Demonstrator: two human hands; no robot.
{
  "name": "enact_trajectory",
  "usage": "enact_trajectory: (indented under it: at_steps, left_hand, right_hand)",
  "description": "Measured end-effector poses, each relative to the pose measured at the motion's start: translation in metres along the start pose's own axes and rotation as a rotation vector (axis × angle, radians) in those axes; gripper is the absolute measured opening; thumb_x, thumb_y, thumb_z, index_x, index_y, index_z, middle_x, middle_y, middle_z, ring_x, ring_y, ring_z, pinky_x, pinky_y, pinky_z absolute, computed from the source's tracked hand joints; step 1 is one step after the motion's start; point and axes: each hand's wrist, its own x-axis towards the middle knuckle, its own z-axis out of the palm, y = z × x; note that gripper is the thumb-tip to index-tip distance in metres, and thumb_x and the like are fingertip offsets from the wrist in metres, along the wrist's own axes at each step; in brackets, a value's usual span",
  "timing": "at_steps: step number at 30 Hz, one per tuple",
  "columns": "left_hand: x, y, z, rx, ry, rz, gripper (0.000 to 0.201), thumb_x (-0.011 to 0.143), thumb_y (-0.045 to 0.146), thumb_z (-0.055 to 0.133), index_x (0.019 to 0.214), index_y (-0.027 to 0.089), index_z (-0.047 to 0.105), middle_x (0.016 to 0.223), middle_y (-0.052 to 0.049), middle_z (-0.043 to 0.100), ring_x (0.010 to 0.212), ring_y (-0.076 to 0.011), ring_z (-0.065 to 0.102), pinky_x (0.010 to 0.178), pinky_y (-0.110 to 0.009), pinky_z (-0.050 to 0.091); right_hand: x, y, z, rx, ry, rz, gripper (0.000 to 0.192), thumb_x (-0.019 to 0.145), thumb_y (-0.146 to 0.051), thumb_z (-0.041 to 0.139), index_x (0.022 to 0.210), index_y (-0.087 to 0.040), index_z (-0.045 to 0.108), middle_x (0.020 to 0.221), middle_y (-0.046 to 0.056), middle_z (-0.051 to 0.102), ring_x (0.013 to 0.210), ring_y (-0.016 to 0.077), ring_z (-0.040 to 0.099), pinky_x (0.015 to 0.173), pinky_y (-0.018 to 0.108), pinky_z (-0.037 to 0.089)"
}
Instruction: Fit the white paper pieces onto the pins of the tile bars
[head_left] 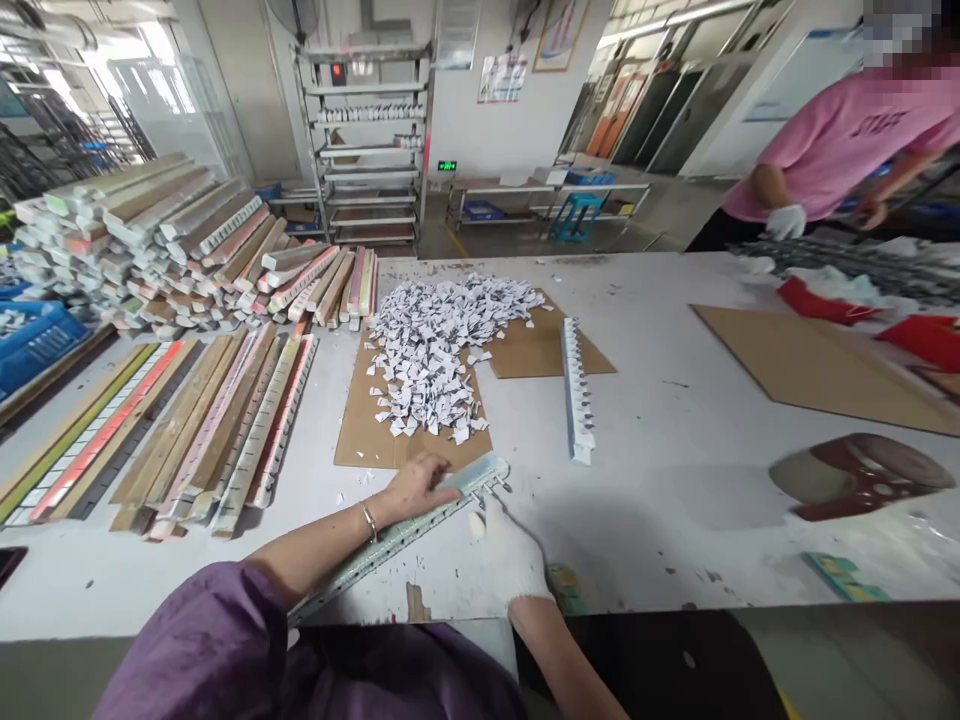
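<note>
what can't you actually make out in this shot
Head view only:
- Long strip: its near end is hidden behind the purple sleeve.
- Strip surface under the left hand: covered by the palm.
- Right hand: the white glove hides its fingertip grip.
- Small white pieces: too small to identify.
- Co-worker's gloved hand: what it touches is unclear.

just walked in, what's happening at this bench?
A person presses their bare left hand flat on a long pale strip lying slantwise at the table edge. Their gloved right hand works at the strip's far end. A heap of small white pieces sits on cardboard just beyond. A co-worker stands across the table.
</note>
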Motion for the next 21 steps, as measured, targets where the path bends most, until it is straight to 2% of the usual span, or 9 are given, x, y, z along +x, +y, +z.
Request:
enact_trajectory:
  at_steps: [3,5,8,10,13,17,19,21]
  left_hand:
    - [0.020,-0.023,-0.028,0.081,0.166,-0.148,0.021,0.098,0.027,0.055,0.111,0.014,0.066,0.113,-0.014,0.063,0.103,-0.0238,0.065,0.094,-0.037,0.052]
    - [0.033,-0.037,-0.044,0.100,0.202,-0.189,0.018,0.097,0.016,0.051,0.102,0.012,0.067,0.113,-0.017,0.062,0.107,-0.0260,0.063,0.098,-0.040,0.049]
    - [0.048,-0.049,-0.058,0.074,0.173,-0.197,0.012,0.089,0.011,0.059,0.085,0.014,0.069,0.102,-0.013,0.066,0.104,-0.0248,0.064,0.097,-0.036,0.048]
    - [0.051,-0.052,-0.063,0.035,0.174,-0.209,0.012,0.087,0.012,0.063,0.077,0.016,0.069,0.095,-0.011,0.068,0.097,-0.0236,0.066,0.094,-0.034,0.049]
    - [0.044,-0.053,-0.071,-0.054,0.256,-0.250,0.014,0.088,0.015,0.060,0.077,0.016,0.070,0.091,-0.011,0.071,0.091,-0.0238,0.066,0.090,-0.035,0.048]
    - [0.015,-0.040,-0.075,-0.254,0.379,-0.282,0.024,0.096,0.029,0.051,0.089,0.016,0.070,0.085,-0.010,0.073,0.084,-0.0227,0.066,0.082,-0.035,0.050]
    - [-0.005,-0.021,-0.068,-0.374,0.356,-0.264,0.031,0.097,0.039,0.050,0.092,0.016,0.069,0.080,-0.008,0.072,0.074,-0.0201,0.066,0.074,-0.032,0.052]
    - [-0.026,0.005,-0.055,-0.550,0.284,-0.235,0.039,0.094,0.051,0.053,0.094,0.015,0.068,0.078,-0.006,0.072,0.066,-0.0169,0.064,0.066,-0.029,0.052]
  right_hand:
    - [-0.010,-0.001,0.004,-0.076,-0.023,0.181,0.052,0.098,-0.040,0.044,0.146,-0.021,0.048,0.111,0.015,0.075,0.092,0.0310,0.073,0.081,0.043,0.054]
    - [-0.016,0.001,0.007,-0.082,-0.036,0.278,0.058,0.098,-0.039,0.038,0.152,-0.021,0.040,0.119,0.014,0.073,0.101,0.0320,0.072,0.086,0.043,0.053]
    - [-0.019,0.004,0.012,0.007,-0.001,0.261,0.059,0.097,-0.041,0.036,0.154,-0.024,0.038,0.132,0.011,0.068,0.114,0.0286,0.068,0.094,0.039,0.051]
    - [-0.019,0.006,0.014,0.054,0.017,0.232,0.058,0.097,-0.041,0.037,0.152,-0.025,0.040,0.132,0.010,0.067,0.116,0.0269,0.067,0.095,0.037,0.051]
    - [-0.017,0.010,0.017,0.084,0.053,0.213,0.056,0.095,-0.041,0.039,0.149,-0.025,0.046,0.126,0.009,0.069,0.116,0.0262,0.066,0.095,0.036,0.051]
    - [-0.019,0.006,0.014,0.178,0.098,0.240,0.056,0.094,-0.043,0.041,0.145,-0.021,0.050,0.096,0.006,0.074,0.086,0.0251,0.071,0.079,0.036,0.055]
    - [-0.022,-0.008,0.008,0.262,0.119,0.239,0.056,0.094,-0.045,0.043,0.142,-0.019,0.052,0.084,0.003,0.072,0.076,0.0235,0.070,0.072,0.034,0.055]
    - [-0.025,-0.031,-0.002,0.340,0.116,0.208,0.056,0.094,-0.047,0.046,0.141,-0.019,0.052,0.082,0.002,0.072,0.074,0.0218,0.070,0.070,0.032,0.055]
